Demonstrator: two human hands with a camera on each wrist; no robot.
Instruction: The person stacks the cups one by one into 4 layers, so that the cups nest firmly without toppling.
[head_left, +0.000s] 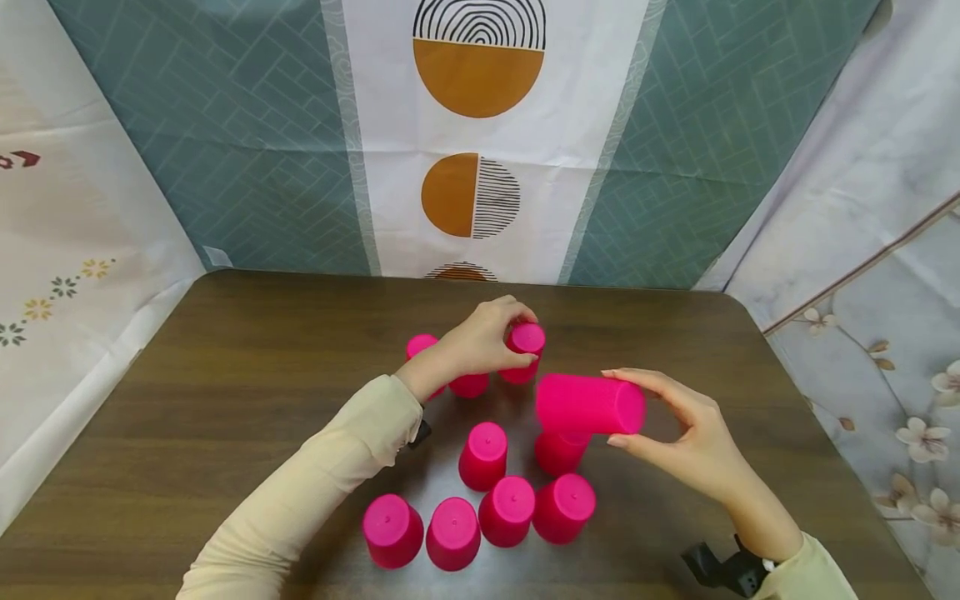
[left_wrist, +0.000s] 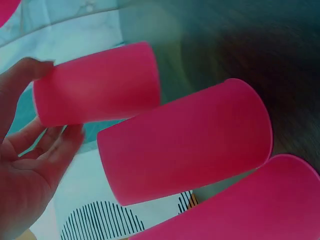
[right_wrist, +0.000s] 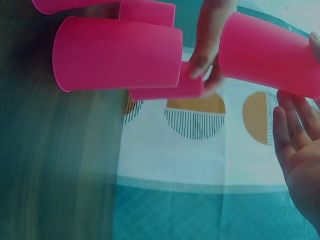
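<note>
Gripping a pink cup (head_left: 588, 404) in the right hand (head_left: 708, 442), thumb and fingers around its closed end, held sideways with the mouth to the left, seen across the top of 1 standing cup (head_left: 559, 457). Pinching another cup (head_left: 527, 340) by its base end in the left hand (head_left: 483, 337), mouth down, at the back of the group; hard to tell whether touching the wooden table (head_left: 225, 400) or just above it. Counting 4 upturned cups (head_left: 453, 537) in a row at the near side, 1 lone cup (head_left: 483, 456) behind them, and 2 partly hidden cups (head_left: 469, 386) beyond the left arm. Facing a patterned cloth (head_left: 480, 200) with half circles, hung behind the table.
</note>
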